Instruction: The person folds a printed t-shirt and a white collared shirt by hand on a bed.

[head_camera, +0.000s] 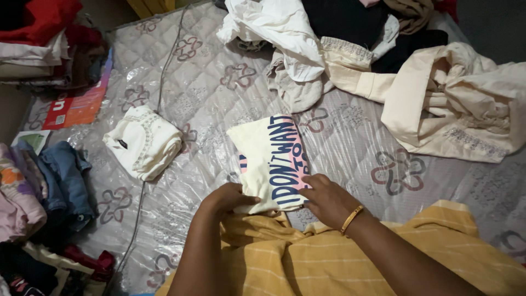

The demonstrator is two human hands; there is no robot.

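Surface: quilted mattress under clear plastic, clothes heaped along its far and left edges.
Thing: I see a folded cream shirt with dark lettering, directly ahead of both hands, long axis running away from me.
Left hand: fingers curled, pinching the shirt's near left corner.
Right hand: fingers flat, pressing the near right edge; gold bangle at the wrist.
Nearer: both about equal.
Beside: folded white garment, left, apart.
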